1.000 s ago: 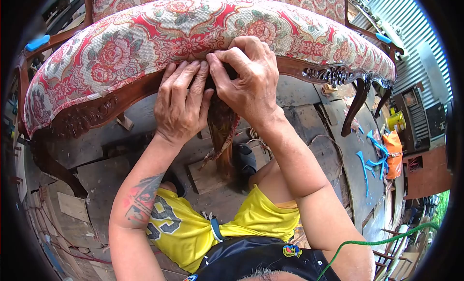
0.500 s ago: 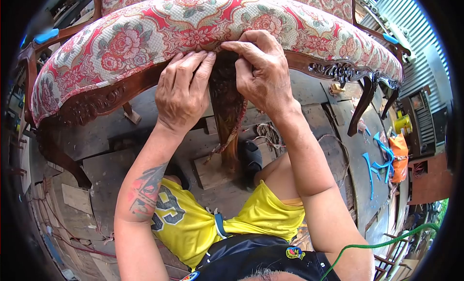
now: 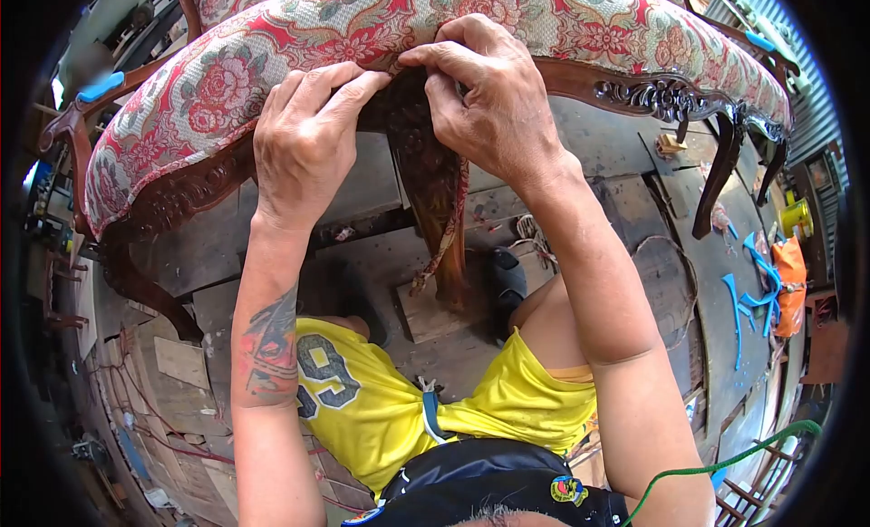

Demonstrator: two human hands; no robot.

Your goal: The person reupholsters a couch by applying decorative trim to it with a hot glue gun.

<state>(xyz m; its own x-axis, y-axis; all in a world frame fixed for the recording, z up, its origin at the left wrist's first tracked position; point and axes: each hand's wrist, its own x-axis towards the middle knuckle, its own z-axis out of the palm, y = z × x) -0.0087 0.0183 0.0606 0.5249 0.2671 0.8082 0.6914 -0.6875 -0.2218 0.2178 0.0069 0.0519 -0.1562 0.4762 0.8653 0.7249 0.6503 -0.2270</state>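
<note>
Floral upholstery fabric (image 3: 227,87) covers the seat of a carved wooden sofa (image 3: 195,190) in front of me. At the fabric's lower edge, above the middle leg (image 3: 444,269), both hands work with their fingertips close together. My left hand (image 3: 306,139) is closed, thumb and forefinger pinched at the seam; what lies between them is hidden. My right hand (image 3: 497,101) is also closed, its forefinger and thumb at the same edge. A narrow reddish trim strip (image 3: 449,235) hangs from behind my right hand along the leg; its upper end is hidden.
Blue strips (image 3: 736,323) and an orange bag (image 3: 789,287) lie on the plank floor at right. A yellow bucket (image 3: 796,219) stands behind them. A green cord (image 3: 698,471) crosses near my right elbow. A wood block (image 3: 426,317) sits under the middle leg.
My view has shifted, and the sofa appears higher and further right. My left hand has turned, its fingers now more tightly pinched. The right hand stays at the fabric edge.
</note>
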